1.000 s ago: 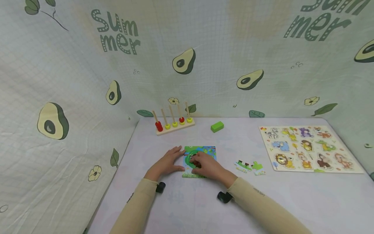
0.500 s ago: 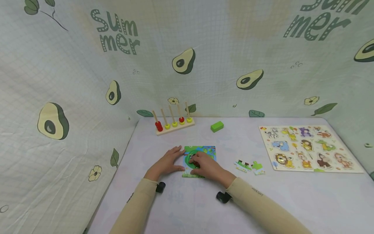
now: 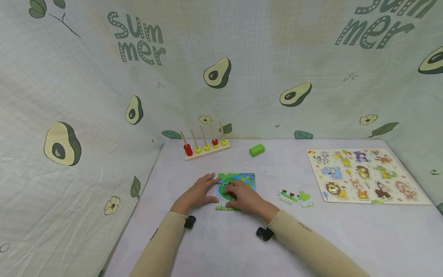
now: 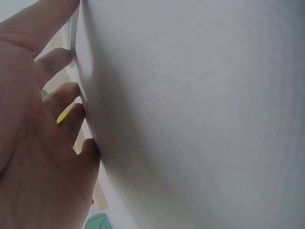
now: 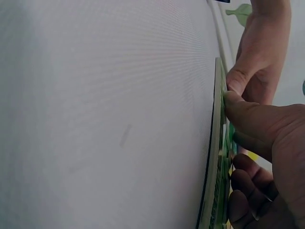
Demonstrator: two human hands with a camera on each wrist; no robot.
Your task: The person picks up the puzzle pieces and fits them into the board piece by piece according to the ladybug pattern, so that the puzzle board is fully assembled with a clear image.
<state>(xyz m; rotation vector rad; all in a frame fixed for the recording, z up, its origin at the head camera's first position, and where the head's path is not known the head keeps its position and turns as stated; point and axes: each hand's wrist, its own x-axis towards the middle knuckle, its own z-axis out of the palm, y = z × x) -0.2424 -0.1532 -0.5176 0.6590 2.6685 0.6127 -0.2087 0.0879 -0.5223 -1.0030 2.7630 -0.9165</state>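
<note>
A small square jigsaw puzzle board (image 3: 247, 178) with a green and blue picture lies flat before me. My left hand (image 3: 198, 192) rests at its left edge, fingers spread, the thumb and index fingertip touching the board's side. Over the board's middle, my right hand (image 3: 248, 198) has curled fingers and pinches a puzzle piece, mostly covered by the hand. In the right wrist view, pieces stand slightly proud of the board's rim (image 5: 209, 176), with the thumb and bent fingertips on them. Two loose puzzle pieces, one with brown marks (image 3: 288, 196) and one green (image 3: 305, 197), lie to the right.
Behind the board stands a wooden peg stacker (image 3: 207, 151) with red and yellow beads. A green block (image 3: 257, 150) lies to its right. At the far right is a wooden animal puzzle (image 3: 370, 177). A printed cloth (image 3: 256, 69) hangs behind the table.
The right hand's thumb and fingers have shifted very slightly to the left over the board. The left hand, the board and the loose pieces hold their places.
</note>
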